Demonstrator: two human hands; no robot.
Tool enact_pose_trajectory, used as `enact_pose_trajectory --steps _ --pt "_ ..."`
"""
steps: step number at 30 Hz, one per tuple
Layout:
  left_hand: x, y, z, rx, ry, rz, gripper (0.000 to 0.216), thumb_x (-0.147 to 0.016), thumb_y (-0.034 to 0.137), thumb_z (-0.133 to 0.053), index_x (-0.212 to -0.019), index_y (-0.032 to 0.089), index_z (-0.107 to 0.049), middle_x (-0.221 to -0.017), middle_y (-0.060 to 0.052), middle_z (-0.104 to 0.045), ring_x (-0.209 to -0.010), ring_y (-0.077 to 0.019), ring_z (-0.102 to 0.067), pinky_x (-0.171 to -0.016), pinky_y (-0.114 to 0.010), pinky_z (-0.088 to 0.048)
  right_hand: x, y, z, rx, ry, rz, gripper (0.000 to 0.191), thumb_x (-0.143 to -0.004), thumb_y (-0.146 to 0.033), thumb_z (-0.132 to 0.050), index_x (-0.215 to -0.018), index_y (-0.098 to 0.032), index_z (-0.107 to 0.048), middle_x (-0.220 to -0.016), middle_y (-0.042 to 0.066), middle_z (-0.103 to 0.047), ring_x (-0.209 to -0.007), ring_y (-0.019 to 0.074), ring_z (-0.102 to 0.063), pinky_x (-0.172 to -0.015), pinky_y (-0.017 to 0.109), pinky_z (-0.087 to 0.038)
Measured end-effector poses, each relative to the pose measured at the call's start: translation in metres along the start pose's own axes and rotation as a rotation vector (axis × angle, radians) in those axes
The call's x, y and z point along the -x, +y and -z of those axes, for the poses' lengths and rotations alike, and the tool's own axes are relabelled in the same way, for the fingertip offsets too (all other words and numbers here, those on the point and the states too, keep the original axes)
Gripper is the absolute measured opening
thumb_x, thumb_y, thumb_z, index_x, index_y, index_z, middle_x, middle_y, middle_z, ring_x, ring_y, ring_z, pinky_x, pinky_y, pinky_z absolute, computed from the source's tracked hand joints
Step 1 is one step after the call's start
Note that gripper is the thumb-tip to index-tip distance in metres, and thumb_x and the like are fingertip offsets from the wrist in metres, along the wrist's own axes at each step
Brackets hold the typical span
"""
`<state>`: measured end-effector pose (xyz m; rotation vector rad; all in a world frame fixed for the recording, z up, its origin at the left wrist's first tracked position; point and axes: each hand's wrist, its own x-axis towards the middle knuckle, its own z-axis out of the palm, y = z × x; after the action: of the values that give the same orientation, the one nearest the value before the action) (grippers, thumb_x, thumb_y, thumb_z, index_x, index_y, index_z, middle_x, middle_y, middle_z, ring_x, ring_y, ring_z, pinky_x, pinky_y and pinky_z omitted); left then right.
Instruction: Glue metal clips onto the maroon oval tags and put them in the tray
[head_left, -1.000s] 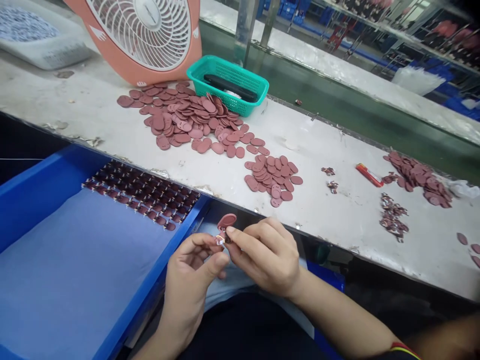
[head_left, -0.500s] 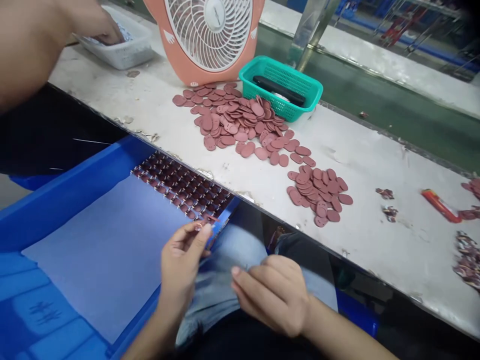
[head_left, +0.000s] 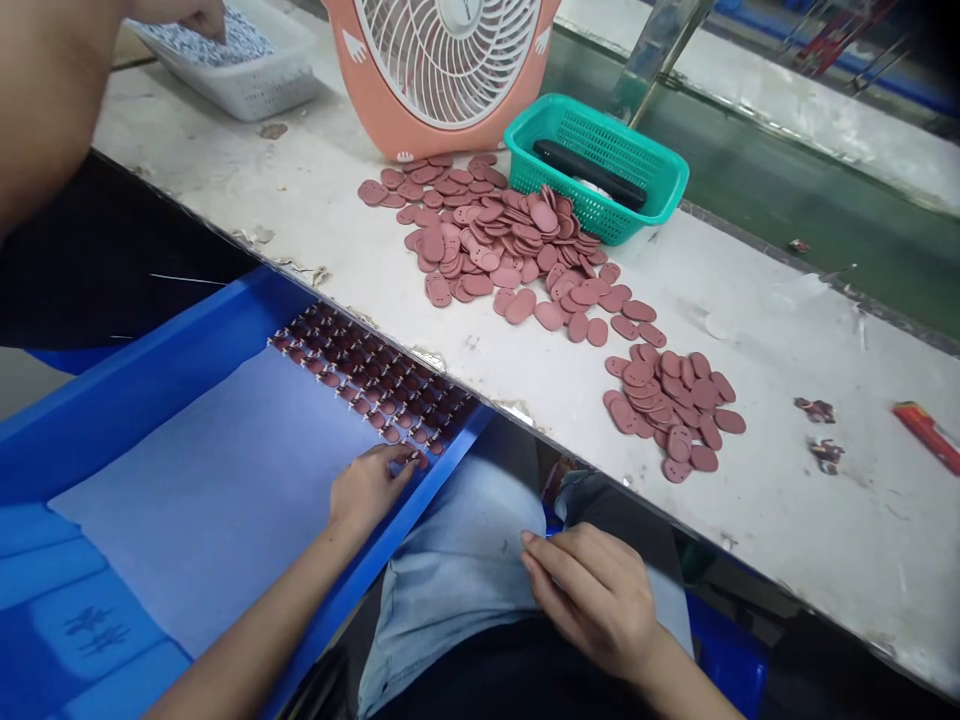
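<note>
My left hand [head_left: 370, 482] reaches into the blue tray [head_left: 142, 390], its fingertips pinched on a small reddish oval piece [head_left: 417, 459] at the near end of the rows of dark red pieces [head_left: 371, 378] laid on the pale blue liner. My right hand [head_left: 596, 592] rests on my lap with fingers loosely curled and nothing visible in them. On the white bench lie a large pile of reddish oval pieces [head_left: 495, 245] and a smaller pile [head_left: 671, 405] closer to me.
A pink fan [head_left: 442, 70] and a teal basket [head_left: 600, 165] holding a black object stand at the back of the bench. Another person's arm [head_left: 45, 110] reaches to a white basket [head_left: 232, 60] at far left. Small scraps [head_left: 817, 430] and a red item [head_left: 926, 432] lie at right.
The hands were together working one oval piece. The left hand then carried it into the blue tray to the rows, while the right hand dropped to my lap. The view shifted left.
</note>
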<state>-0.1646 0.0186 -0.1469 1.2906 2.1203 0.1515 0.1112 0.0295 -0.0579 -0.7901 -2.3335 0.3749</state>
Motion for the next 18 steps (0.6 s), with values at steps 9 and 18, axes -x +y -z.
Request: enact_pose_trajectory --steps 9,18 --pt "-0.005 -0.001 -0.006 -0.089 -0.064 -0.034 0.038 -0.093 0.048 -0.047 -0.11 0.027 -0.074 -0.111 -0.007 -0.078 -0.093 -0.0304 -0.072 -0.071 -0.036 -0.05 0.0 0.009 0.007 0.056 0.031 -0.026 0.017 -0.09 -0.008 -0.064 -0.105 -0.015 -0.067 -0.073 0.005 -0.069 -0.058 0.0141 -0.059 -0.052 0.027 -0.049" --pt "-0.005 0.007 -0.002 -0.113 -0.033 -0.039 0.034 -0.092 0.044 -0.049 -0.106 0.026 -0.074 -0.108 -0.008 -0.079 -0.095 -0.0304 -0.073 -0.07 -0.035 -0.051 0.001 0.019 0.029 0.157 0.091 -0.022 0.02 -0.088 -0.007 -0.065 -0.106 -0.015 -0.068 -0.073 0.005 -0.07 -0.058 0.0151 -0.061 -0.052 0.028 -0.051"
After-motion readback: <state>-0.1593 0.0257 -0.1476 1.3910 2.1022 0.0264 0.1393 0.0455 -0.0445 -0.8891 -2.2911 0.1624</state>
